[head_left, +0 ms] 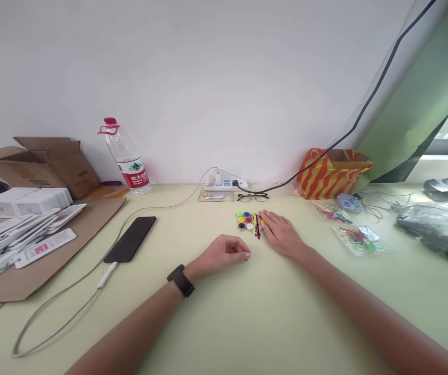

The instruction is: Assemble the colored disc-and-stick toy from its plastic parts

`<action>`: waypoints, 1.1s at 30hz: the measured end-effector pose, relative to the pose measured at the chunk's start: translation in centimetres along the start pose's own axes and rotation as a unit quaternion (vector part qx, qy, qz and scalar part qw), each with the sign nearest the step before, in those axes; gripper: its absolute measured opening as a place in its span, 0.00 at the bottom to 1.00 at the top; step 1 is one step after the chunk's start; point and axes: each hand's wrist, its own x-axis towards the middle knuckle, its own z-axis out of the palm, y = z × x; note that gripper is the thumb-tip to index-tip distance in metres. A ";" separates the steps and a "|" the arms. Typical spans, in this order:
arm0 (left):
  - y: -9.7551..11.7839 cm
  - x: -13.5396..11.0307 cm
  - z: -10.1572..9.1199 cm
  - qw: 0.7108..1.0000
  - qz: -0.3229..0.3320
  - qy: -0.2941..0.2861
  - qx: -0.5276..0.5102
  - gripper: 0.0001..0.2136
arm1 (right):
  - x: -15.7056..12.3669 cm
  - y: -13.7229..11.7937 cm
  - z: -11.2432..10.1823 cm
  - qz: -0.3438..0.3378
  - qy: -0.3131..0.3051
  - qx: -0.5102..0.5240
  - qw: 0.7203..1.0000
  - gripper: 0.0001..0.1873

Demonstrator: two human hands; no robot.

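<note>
Small round coloured pieces (pixel 241 220) sit in a tight cluster on the table, in green, blue, yellow, red, black and white. Against their right side stand or lie slim coloured sticks (pixel 257 226), too small to name. My right hand (pixel 282 232) lies flat at the right edge of this group. Its outstretched fingers touch the sticks and cover a yellow and red piece in part. Nearer to me, my left hand (pixel 226 253) rests on the table with its fingers curled and the thumb close to the fingertips; I see nothing in it. A black watch band is on that wrist.
Behind the pieces are eyeglasses (pixel 252 197), a clear case (pixel 216 196) and a power strip (pixel 227 183). A phone (pixel 131 239) on a cable, a water bottle (pixel 128 161) and cardboard (pixel 48 245) are left. Plastic packets (pixel 359 239) and a striped bag (pixel 329 174) stand right.
</note>
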 end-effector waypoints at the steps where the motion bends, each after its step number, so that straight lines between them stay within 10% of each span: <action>1: 0.0 0.0 0.0 1.000 0.000 -0.001 -0.002 0.16 | -0.1 0.2 0.1 -0.002 -0.007 0.008 1.000 0.30; 11: -0.3 0.0 0.2 0.999 0.007 0.031 -0.019 0.14 | -2.8 3.2 -0.4 0.009 0.021 0.048 0.999 0.27; 20: -0.7 0.8 -0.3 0.971 0.058 0.228 -0.047 0.14 | -10.3 -5.4 -3.3 -0.138 -0.025 0.140 0.980 0.24; 33: -0.7 -0.2 0.4 0.978 0.090 0.122 0.144 0.08 | -8.2 -5.5 -4.4 -0.187 -0.058 0.294 0.935 0.37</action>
